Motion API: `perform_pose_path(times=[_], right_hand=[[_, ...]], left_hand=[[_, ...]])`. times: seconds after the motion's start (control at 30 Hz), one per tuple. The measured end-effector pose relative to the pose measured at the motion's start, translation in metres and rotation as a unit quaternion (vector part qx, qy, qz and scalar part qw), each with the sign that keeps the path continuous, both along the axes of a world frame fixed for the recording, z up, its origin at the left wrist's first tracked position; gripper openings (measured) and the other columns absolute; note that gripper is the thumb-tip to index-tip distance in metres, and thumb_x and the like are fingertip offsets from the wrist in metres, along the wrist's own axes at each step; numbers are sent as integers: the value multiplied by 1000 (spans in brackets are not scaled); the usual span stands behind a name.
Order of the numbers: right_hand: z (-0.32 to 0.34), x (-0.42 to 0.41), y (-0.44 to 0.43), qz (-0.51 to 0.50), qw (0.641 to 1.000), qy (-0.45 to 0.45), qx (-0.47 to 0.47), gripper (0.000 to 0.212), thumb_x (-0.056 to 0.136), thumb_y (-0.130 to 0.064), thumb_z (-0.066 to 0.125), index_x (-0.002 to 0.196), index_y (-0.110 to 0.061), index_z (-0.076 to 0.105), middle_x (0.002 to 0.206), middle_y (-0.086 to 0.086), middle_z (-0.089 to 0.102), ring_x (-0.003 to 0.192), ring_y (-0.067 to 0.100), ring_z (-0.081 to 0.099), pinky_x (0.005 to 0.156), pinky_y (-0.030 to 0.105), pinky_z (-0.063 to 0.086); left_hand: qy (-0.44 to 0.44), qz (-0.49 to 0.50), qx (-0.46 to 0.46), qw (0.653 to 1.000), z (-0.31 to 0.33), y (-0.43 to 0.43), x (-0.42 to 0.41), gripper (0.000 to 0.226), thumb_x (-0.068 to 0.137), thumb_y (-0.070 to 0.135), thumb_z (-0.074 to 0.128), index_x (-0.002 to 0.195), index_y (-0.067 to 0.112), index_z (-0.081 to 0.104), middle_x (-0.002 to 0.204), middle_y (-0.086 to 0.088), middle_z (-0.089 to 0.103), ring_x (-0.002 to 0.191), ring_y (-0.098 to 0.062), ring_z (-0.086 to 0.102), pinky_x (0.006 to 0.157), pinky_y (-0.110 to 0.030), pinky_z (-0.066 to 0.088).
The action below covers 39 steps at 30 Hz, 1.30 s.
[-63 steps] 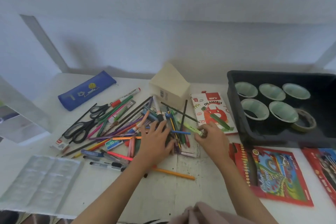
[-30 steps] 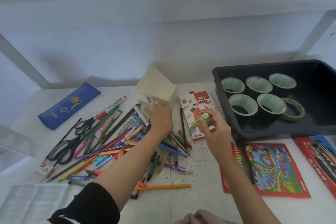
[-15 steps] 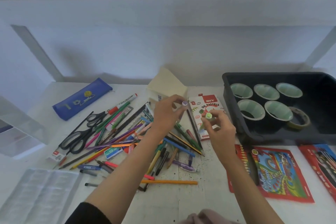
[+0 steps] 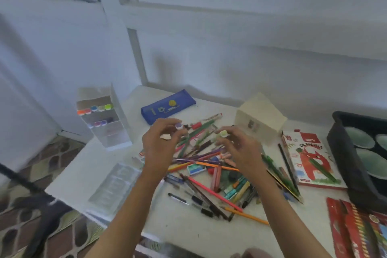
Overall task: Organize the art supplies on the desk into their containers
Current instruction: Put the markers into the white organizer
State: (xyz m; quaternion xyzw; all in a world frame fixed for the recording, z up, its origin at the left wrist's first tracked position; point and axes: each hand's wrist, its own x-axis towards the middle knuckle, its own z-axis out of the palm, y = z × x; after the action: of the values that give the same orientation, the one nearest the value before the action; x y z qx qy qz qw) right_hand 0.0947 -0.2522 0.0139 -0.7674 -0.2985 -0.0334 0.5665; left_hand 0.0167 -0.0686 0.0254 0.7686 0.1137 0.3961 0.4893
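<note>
Hands lift clear of the pen pile (image 4: 209, 163): left hand (image 4: 159, 144) fingers (image 4: 165, 121) pinch a purple-capped marker (image 4: 179, 125), right hand (image 4: 240, 150) a green-capped marker (image 4: 223, 133); best slotted cap-outward into the clear rack (image 4: 104, 132) at ten o'clock.

pen heap (image 4: 211, 165) mid-desk, clear organizer (image 4: 104, 119) left

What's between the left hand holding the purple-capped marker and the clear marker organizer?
Nothing but bare white desk separates the left hand from the clear organizer, per the head view.
</note>
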Motion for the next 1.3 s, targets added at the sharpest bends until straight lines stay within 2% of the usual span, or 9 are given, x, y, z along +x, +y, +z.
perform_pose_path(times=[0.07, 0.27, 0.4, 0.57, 0.73, 0.9, 1.03, 1.13, 1.3], right_hand=[[2, -11, 40, 37, 999, -22, -23, 21, 84, -11, 67, 98, -25, 62, 82, -17, 65, 73, -3, 64, 65, 8, 49], [5, -46, 148, 147, 984, -101, 22, 24, 80, -7, 70, 102, -3, 66, 96, -3, 65, 86, -8, 60, 76, 7, 48], [9, -60, 197, 151, 974, -157, 59, 24, 80, -7, 69, 102, 2, 65, 103, 8, 67, 94, 4, 60, 83, 12, 50], [4, -54, 233, 146, 977, -155, 28, 23, 81, -2, 69, 102, 2, 64, 101, 12, 66, 90, 1, 56, 80, 6, 47], [-2, -39, 258, 96, 973, -177, -110, 21, 85, -15, 67, 105, -10, 66, 98, 7, 54, 63, 3, 45, 62, 14, 37], [7, -37, 272, 22, 910, -208, -357, 32, 98, -37, 43, 125, -25, 55, 99, 3, 65, 83, 25, 62, 59, 29, 38], [13, -41, 275, 13, 862, -252, -440, 33, 100, -14, 34, 131, -21, 43, 90, 7, 63, 63, 23, 48, 47, 25, 27], [16, -45, 279, 12, 848, -239, -473, 42, 95, -3, 33, 133, -20, 39, 77, 6, 51, 60, 23, 44, 43, 24, 21], [13, -45, 283, 14, 851, -219, -476, 43, 94, -3, 33, 134, -18, 38, 75, 3, 46, 58, 21, 42, 44, 26, 25]], left_hand=[[-13, 36, -11, 999, 0, 33, -26, 21, 79, 5, 75, 84, 22, 64, 84, -8, 69, 80, -21, 70, 75, -36, 55], [-52, 158, 59, 984, 3, 100, -83, 20, 78, -1, 72, 90, 13, 65, 87, 2, 64, 82, -6, 63, 75, -17, 52], [-56, 156, 106, 980, 0, 130, -95, 19, 77, -4, 72, 92, 5, 67, 90, 1, 64, 81, -4, 62, 76, -15, 51], [-5, 116, 187, 975, -7, 167, -79, 16, 78, 0, 74, 90, 7, 66, 90, 7, 63, 78, -10, 60, 70, -25, 54], [78, 151, 318, 933, -11, 186, -57, 16, 71, 12, 79, 84, 19, 71, 83, 5, 71, 75, -12, 62, 54, -18, 43], [146, 142, 371, 906, -8, 190, -45, 31, 59, 8, 88, 85, 19, 74, 73, 0, 73, 54, -21, 66, 43, -24, 46], [314, 154, 331, 876, -4, 191, -31, 23, 95, 19, 56, 117, 24, 64, 110, 0, 69, 93, -25, 66, 74, -32, 51], [338, 168, 324, 867, -4, 191, -27, 23, 98, 23, 49, 116, 25, 63, 109, 1, 68, 93, -23, 64, 72, -28, 47], [296, 177, 296, 891, -11, 189, -30, 18, 93, 17, 57, 108, 18, 68, 101, -6, 71, 85, -33, 66, 64, -30, 41]])
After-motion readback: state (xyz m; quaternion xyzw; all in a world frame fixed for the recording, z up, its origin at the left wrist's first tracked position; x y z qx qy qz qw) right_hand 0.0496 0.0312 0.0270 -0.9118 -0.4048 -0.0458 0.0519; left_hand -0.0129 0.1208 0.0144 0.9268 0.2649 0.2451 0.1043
